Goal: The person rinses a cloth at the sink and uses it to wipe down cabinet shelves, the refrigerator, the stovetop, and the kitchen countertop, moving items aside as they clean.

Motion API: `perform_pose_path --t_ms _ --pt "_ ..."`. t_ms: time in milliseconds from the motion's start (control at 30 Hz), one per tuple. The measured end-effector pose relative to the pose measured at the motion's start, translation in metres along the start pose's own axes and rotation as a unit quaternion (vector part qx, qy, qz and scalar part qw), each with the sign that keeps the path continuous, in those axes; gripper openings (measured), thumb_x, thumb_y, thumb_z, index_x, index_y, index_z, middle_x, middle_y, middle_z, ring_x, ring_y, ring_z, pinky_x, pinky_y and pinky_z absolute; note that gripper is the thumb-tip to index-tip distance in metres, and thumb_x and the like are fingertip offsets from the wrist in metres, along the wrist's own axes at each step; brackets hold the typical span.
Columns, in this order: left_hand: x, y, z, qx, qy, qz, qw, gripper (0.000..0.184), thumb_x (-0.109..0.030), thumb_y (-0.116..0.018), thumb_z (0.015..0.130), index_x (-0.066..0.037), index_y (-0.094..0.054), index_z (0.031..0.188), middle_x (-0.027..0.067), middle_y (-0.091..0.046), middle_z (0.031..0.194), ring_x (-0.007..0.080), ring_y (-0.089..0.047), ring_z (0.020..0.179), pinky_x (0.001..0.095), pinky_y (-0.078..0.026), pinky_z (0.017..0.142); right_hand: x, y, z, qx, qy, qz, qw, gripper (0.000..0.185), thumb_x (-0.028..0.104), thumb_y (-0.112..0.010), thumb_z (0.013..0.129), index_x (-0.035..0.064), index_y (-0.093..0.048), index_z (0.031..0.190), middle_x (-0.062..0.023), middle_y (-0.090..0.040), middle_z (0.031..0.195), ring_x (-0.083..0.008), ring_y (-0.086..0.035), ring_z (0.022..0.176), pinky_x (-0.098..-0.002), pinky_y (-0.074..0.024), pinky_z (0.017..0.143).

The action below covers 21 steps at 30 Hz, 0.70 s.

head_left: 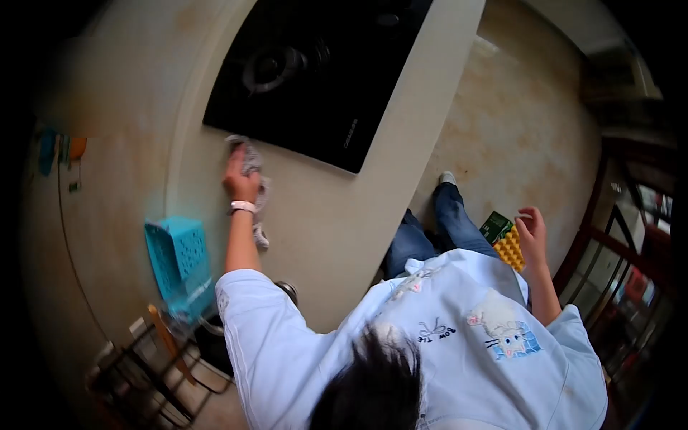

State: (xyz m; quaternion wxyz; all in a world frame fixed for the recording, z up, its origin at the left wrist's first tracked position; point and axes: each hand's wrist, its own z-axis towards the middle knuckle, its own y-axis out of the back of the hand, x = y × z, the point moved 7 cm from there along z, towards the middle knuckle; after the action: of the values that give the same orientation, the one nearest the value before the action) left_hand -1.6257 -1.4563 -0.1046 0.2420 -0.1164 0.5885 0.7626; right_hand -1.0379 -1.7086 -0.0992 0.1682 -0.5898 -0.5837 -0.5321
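Head view: a crumpled, patterned cloth (251,159) is seen under and just beyond the fingers of the left hand (242,185), on the pale countertop (308,215). A loose tail of it is trailed along the inner side of that hand and past the wristband (243,206), back toward the forearm. Ahead of the fingertips, close by, is set the near edge of the black cooktop (315,86); outward of the forearm, a blue perforated basket (188,244) is placed.

The cloth is judged to be light, soft and limp, with nothing fragile about it; it would be expected to fold and bunch when pushed, and its tail to be dragged along behind. It is best held at the bunched part beneath the fingers, with the palm kept low so that pressure is spread, or gathered in from the loose tail.

The left hand is laid over the cloth with its fingers directed forward; whether any fold is pinched beneath them cannot be told. The right hand (532,233) is held well apart, off the counter, partly open with fingers loosely bent, and nothing is seen in it. Nearest to it in view, a yellow bumpy tray (510,249) and a green package (496,226) are seen.
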Motion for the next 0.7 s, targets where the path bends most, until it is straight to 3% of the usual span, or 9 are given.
perform_pose_path --t_ms 100,233,333,400,533,600,667,700 --pt "-0.075 -0.015 -0.057 0.02 -0.035 -0.024 0.999 0.058 -0.003 -0.046 0.06 -0.004 -0.056 0.117 0.0155 -0.057 0.117 0.0329 -0.053 0.108 0.0396 -0.038 0.098 0.013 -0.005 0.033 0.06 0.031 -0.003 0.998 0.017 0.003 -0.054 0.08 0.0025 -0.053 0.097 -0.0031 -0.057 0.08 -0.0082 -0.055 0.072 -0.0212 -0.0422 0.064" --pt "-0.182 -0.06 -0.114 0.068 -0.001 -0.007 0.998 0.06 -0.008 -0.047 0.06 -0.005 -0.054 0.119 0.0166 -0.056 0.118 0.0369 -0.052 0.11 0.0453 -0.036 0.099 -0.008 0.023 0.057 0.105 0.032 -0.019 0.994 0.017 0.002 -0.054 0.079 0.0029 -0.053 0.096 -0.0025 -0.056 0.075 -0.0083 -0.055 0.069 -0.0213 -0.0424 0.061" --pt "-0.238 -0.082 -0.11 -0.008 0.071 0.0 0.997 0.057 -0.007 -0.049 0.062 -0.005 -0.055 0.118 0.0157 -0.054 0.121 0.0366 -0.05 0.112 0.0426 -0.037 0.099 -0.022 0.047 0.073 0.123 0.008 -0.011 0.992 0.018 0.001 -0.054 0.078 0.0034 -0.053 0.095 -0.0011 -0.054 0.071 -0.0078 -0.053 0.066 -0.0209 -0.0414 0.059" --pt "-0.243 -0.085 -0.106 -0.038 0.086 -0.002 0.996 0.055 -0.005 -0.048 0.062 -0.005 -0.055 0.117 0.0167 -0.054 0.121 0.0353 -0.05 0.112 0.0413 -0.037 0.099 -0.028 0.06 0.087 0.151 0.016 -0.033 0.988 0.019 0.0 -0.054 0.078 0.0037 -0.053 0.097 -0.0013 -0.055 0.073 -0.0068 -0.051 0.068 -0.0205 -0.0369 0.055" --pt "-0.227 -0.076 -0.121 -0.078 0.151 -0.006 0.985 0.051 0.001 -0.047 0.064 -0.002 -0.056 0.114 0.0181 -0.054 0.121 0.034 -0.05 0.113 0.04 -0.038 0.098 -0.006 0.068 0.113 0.178 0.029 -0.082 0.98 0.019 0.0 -0.054 0.078 0.0035 -0.053 0.097 -0.0021 -0.055 0.075 -0.0072 -0.051 0.068 -0.0211 -0.0375 0.055" --pt "-0.185 -0.052 -0.147 -0.173 0.279 0.042 0.944 0.05 0.001 -0.047 0.066 -0.001 -0.056 0.115 0.0193 -0.054 0.12 0.0337 -0.051 0.111 0.0394 -0.04 0.096 0.003 0.082 0.123 0.153 0.08 -0.103 0.98 0.02 0.002 -0.053 0.076 0.0027 -0.054 0.096 -0.0041 -0.054 0.078 -0.0098 -0.053 0.064 -0.0256 -0.0426 0.056" --pt "-0.132 -0.018 -0.188 -0.25 0.457 0.032 0.853 0.051 0.001 -0.047 0.067 -0.002 -0.055 0.117 0.0202 -0.056 0.118 0.0333 -0.054 0.107 0.0384 -0.041 0.094 -0.006 0.102 0.131 0.119 0.073 -0.134 0.981 0.019 0.003 -0.053 0.076 0.0025 -0.054 0.096 -0.0044 -0.055 0.08 -0.0101 -0.054 0.065 -0.0255 -0.0429 0.057" --pt "-0.117 -0.001 -0.198 -0.242 0.473 0.081 0.843 0.052 0.001 -0.048 0.067 -0.001 -0.054 0.119 0.0205 -0.055 0.118 0.0328 -0.055 0.107 0.0388 -0.041 0.095 -0.012 0.115 0.13 0.088 0.066 -0.163 0.98 0.019 0.003 -0.054 0.076 0.0022 -0.055 0.096 -0.0046 -0.055 0.082 -0.0105 -0.054 0.066 -0.0254 -0.0433 0.057"
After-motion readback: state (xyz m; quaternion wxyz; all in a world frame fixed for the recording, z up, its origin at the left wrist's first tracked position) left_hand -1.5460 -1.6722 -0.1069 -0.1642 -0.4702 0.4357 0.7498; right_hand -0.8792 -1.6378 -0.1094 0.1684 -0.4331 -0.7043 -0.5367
